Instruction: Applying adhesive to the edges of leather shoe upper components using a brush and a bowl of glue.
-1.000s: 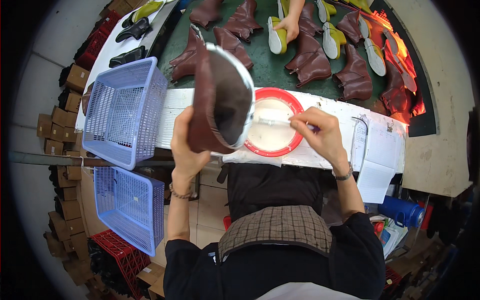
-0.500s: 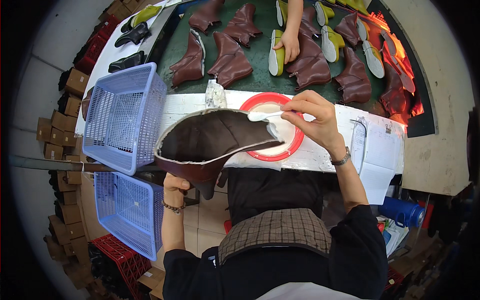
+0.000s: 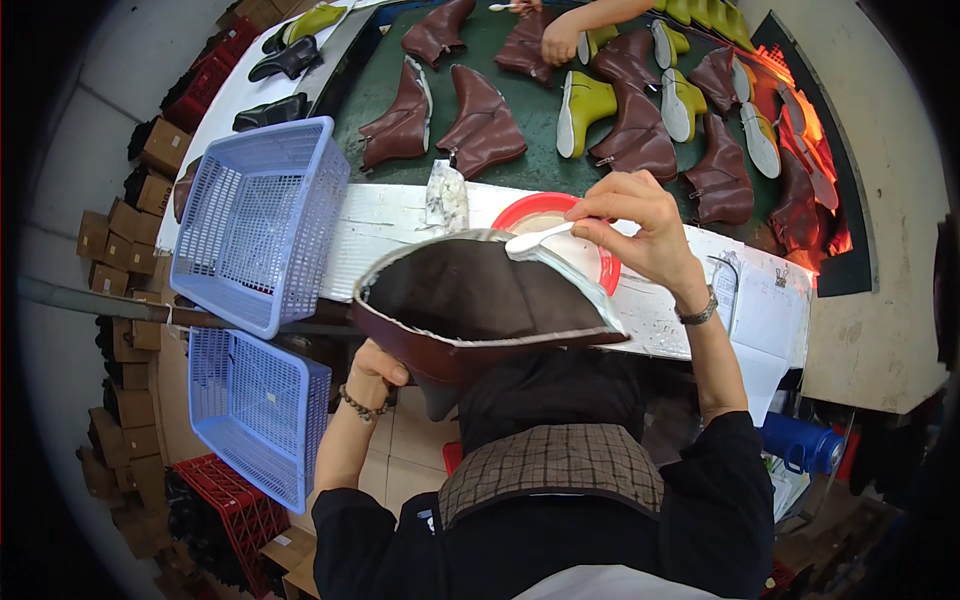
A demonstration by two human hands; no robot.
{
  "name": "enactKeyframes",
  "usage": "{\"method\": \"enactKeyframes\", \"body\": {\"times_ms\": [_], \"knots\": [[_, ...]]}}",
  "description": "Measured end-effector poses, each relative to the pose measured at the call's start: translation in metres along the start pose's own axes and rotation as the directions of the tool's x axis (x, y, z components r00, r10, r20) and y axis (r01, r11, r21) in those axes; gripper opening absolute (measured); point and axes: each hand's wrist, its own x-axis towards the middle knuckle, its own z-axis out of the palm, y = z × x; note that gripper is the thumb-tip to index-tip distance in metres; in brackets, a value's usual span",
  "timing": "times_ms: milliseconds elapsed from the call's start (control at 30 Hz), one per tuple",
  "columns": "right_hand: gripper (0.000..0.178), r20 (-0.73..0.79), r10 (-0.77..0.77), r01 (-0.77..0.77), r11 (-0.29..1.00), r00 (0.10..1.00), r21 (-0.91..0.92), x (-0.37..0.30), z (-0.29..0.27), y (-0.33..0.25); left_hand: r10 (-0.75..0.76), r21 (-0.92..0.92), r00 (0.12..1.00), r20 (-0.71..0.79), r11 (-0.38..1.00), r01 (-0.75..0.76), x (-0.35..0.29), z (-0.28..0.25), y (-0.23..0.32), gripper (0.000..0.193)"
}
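My left hand (image 3: 378, 364) is closed round the lower outside of a dark brown boot upper (image 3: 410, 335). The upper lies on its side, with its wide pale-edged opening turned up and its dark lining (image 3: 470, 290) showing. A small white brush (image 3: 545, 238) is pinched between the thumb and fingers of my right hand (image 3: 640, 228). The brush's head touches the upper's far edge, where a whitish coating runs along the rim. Just behind, partly covered by the upper and my right hand, sits a red-rimmed bowl (image 3: 530, 204) of creamy white stuff.
Brown boot uppers (image 3: 483, 122) and yellow-green soled forms (image 3: 585, 112) stand on the green belt (image 3: 390, 85) ahead. A co-worker's hand (image 3: 562, 42) touches an upper there. Blue baskets (image 3: 335, 165) are at left; papers (image 3: 765, 320) and a blue bottle (image 3: 805, 440) at right.
The held upper has shifted right and turned, its pointed end now farther right. My brush stays at its far rim. The co-worker's hand has left a yellow-green form for a brown upper.
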Motion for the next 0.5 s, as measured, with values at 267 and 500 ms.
{"method": "enactKeyframes", "body": {"times_ms": [267, 500], "knots": [[0.011, 0.116, -0.22, 0.207, 0.972, 0.969, 0.113, 0.042, 0.007, -0.008, -0.025, -0.249, 0.981, 0.192, 0.966, 0.073, 0.01, 0.053, 0.003, 0.084], [0.014, 0.029, -0.273, 0.268, 0.955, 0.961, 0.127, 0.043, 0.009, -0.007, -0.06, -0.268, 0.951, 0.303, 0.952, 0.145, 0.014, 0.031, -0.007, 0.089]]}}
